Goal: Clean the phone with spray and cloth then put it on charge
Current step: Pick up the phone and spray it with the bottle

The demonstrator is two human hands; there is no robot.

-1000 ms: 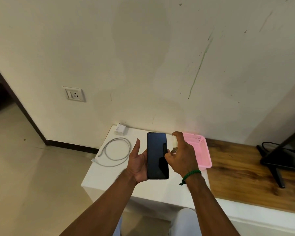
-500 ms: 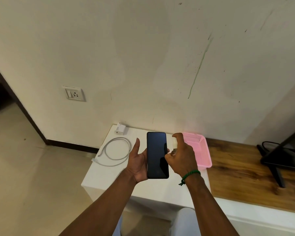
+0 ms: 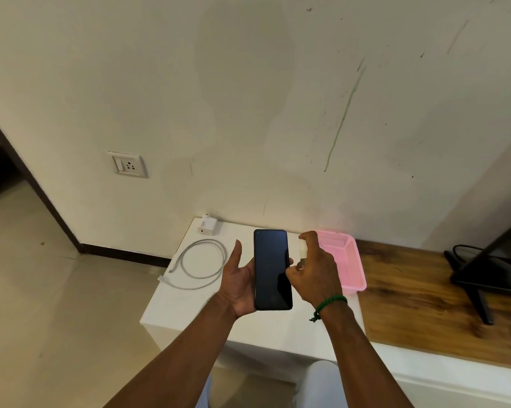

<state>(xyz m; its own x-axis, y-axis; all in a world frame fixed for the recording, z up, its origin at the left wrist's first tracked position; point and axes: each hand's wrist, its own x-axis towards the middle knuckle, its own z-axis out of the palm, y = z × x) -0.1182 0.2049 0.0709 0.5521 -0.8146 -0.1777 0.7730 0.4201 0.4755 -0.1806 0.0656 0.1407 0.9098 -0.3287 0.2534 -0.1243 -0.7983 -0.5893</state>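
A black phone (image 3: 271,269) lies screen-up in my left hand (image 3: 239,287), held above the white table (image 3: 189,307); the thumb stands up at its left and fingertips wrap its right edge. My right hand (image 3: 316,272) grips a small pale spray bottle (image 3: 302,249) just right of the phone, forefinger on top of its nozzle. Most of the bottle is hidden by the hand. A white coiled charging cable (image 3: 199,264) and a white charger plug (image 3: 207,226) lie on the table's left part. No cloth is visible.
A pink plastic basket (image 3: 351,263) sits behind my right hand against the wall. A wall socket (image 3: 128,164) is at the left, above the floor. To the right is a wooden top (image 3: 410,295) with a black stand (image 3: 484,278) and cable.
My right hand's forefinger has lifted a little on the spray bottle's top. The phone and my left hand have stayed in place.
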